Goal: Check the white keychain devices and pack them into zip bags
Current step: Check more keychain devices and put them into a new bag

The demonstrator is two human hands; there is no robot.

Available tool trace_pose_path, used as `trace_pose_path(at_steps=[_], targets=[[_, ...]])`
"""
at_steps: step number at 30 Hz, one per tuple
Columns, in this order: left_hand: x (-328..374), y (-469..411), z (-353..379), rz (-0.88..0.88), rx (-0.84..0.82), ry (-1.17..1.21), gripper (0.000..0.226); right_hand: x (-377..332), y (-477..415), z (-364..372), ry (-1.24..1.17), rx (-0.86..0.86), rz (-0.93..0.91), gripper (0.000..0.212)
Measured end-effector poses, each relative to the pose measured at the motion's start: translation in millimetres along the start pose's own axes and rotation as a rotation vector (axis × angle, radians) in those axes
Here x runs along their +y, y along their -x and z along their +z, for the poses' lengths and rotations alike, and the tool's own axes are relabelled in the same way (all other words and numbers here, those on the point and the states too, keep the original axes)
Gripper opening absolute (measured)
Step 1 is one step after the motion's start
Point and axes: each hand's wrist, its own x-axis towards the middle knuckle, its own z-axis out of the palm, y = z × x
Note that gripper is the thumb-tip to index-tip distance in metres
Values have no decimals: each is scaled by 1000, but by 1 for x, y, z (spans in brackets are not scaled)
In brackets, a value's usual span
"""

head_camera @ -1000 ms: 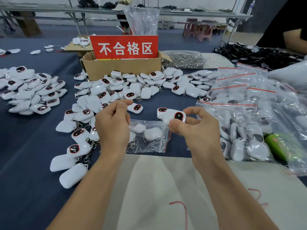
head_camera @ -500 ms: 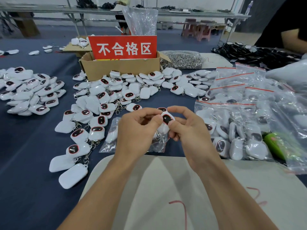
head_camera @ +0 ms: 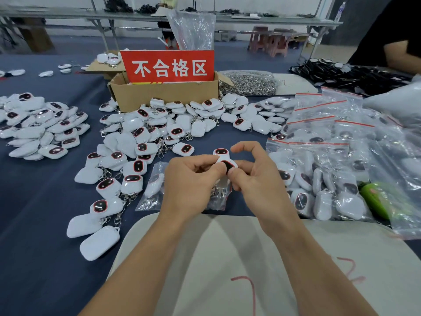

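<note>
Both hands pinch one white keychain device (head_camera: 227,164) with a black, red-rimmed face, held just above the table centre. My left hand (head_camera: 189,185) grips its left side, my right hand (head_camera: 255,176) its right side with thumb and forefinger. Beneath the hands lies a clear zip bag (head_camera: 152,190) holding a few white devices, partly hidden. Another device (head_camera: 221,152) lies just behind the held one. Loose white devices (head_camera: 141,142) are heaped on the blue cloth to the left and behind.
A cardboard box (head_camera: 164,94) with a red sign stands behind the heap. Filled zip bags (head_camera: 323,169) pile up at the right, with a green object (head_camera: 376,199) among them. A second device pile (head_camera: 38,126) lies far left. A pale mat (head_camera: 227,258) covers the near edge. Another person's arm (head_camera: 403,55) is at the far right.
My hands have come together from apart. The device, first held by my right hand alone, is now pinched by both hands over the zip bag.
</note>
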Motion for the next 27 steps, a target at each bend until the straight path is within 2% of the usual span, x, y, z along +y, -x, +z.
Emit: trace_pose_path(at_steps=[5,8,10,16,24,27], targets=[[1,0,2,-70,11,120,15,1,0,1,-29,24,-1,40],[1,1,4,-112,33,207,10,2,1,0,-99,34,14,34],[1,1,5,-137,38,240,8,3,1,0,-58,23,24,27],[1,2,5,-165,20,241,7,4,-1,1,46,58,-42,10],[2,2,5,-125,44,229,8,1,2,2,58,97,-14,6],[1,2,5,-140,64,238,8,0,2,3,56,175,-24,10]])
